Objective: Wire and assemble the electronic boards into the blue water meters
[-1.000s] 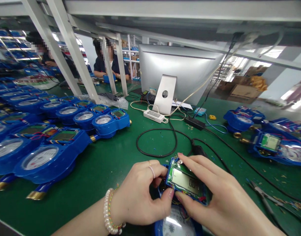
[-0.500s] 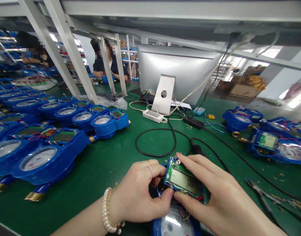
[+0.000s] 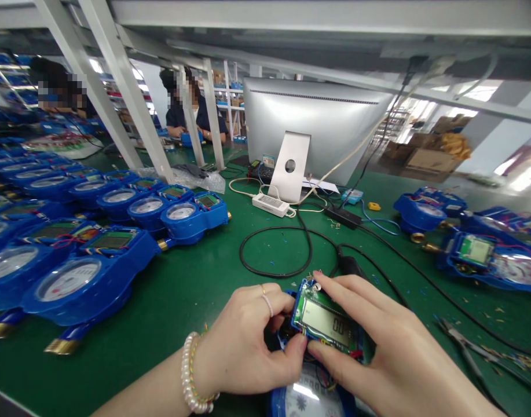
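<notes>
A green circuit board with a lit LCD display (image 3: pixel 325 322) is tilted above a blue water meter (image 3: pixel 306 399) at the bottom of the head view. My left hand (image 3: pixel 252 339) grips the board's left edge, thumb at its lower corner and fingers curled behind. My right hand (image 3: pixel 373 341) holds the board from the right, fingers along its top and thumb under its lower edge. Coloured wires run between the board and the meter's housing. The fingertips of my left hand are partly hidden behind the board.
Rows of blue water meters (image 3: pixel 69 284) fill the left side; more meters (image 3: pixel 473 249) lie at right. Pliers (image 3: pixel 460 341) rest near wire scraps. A monitor (image 3: pixel 308 127), a black cable (image 3: pixel 276 273) and a white power adapter (image 3: pixel 270 204) are ahead. Two people work beyond the metal posts.
Almost nothing differs. Both hands keep their hold on the circuit board, and the whole view has shifted very slightly.
</notes>
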Motion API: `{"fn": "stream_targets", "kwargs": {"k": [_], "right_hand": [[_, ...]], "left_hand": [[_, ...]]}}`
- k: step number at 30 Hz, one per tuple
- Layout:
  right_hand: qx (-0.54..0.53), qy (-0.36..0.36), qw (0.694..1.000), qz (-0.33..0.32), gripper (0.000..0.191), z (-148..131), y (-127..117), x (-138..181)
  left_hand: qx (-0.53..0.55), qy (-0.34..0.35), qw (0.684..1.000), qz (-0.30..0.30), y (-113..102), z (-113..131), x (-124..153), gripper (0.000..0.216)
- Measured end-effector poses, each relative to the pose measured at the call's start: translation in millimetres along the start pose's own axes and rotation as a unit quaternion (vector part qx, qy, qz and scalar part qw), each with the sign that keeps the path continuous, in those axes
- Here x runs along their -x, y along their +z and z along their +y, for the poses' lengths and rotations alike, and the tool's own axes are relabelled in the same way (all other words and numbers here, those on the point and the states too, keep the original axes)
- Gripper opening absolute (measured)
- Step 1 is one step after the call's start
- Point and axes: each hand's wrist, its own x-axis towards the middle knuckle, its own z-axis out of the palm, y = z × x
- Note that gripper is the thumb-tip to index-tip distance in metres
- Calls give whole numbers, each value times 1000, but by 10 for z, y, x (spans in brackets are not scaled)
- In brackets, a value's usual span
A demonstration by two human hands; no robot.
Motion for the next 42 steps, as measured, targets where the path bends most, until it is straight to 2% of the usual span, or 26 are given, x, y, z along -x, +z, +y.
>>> {"fn": "stream_targets", "kwargs": {"k": [5, 9, 16, 21, 29, 34, 37, 42], "right_hand": [[13, -6, 1000, 13, 47, 22, -1, 11], [37, -12, 999, 11, 52, 93, 20, 32], [69, -44, 996, 31, 53, 187, 81, 17], [64, -59, 996, 21, 52, 224, 44, 7], [55, -66, 996, 26, 50, 230, 17, -31], [52, -48, 997, 37, 50, 229, 23, -28], [48, -40, 997, 34, 48, 224, 14, -24], [45, -41, 997, 42, 48, 213, 21, -30]], "left_hand": [[-38, -13, 999, 29, 40, 64, -14, 8], [-39, -26, 998, 41, 74, 86, -14, 10], [-14, -30, 998, 62, 117, 38, 20, 12], [14, -25, 998, 63, 136, -30, 11, 10], [65, -21, 997, 26, 48, -12, 9, 10], [104, -73, 992, -17, -15, 1, 8, 20], [122, -95, 987, -34, -28, -4, 3, 18], [147, -152, 977, -29, -2, 38, 1, 14]]}}
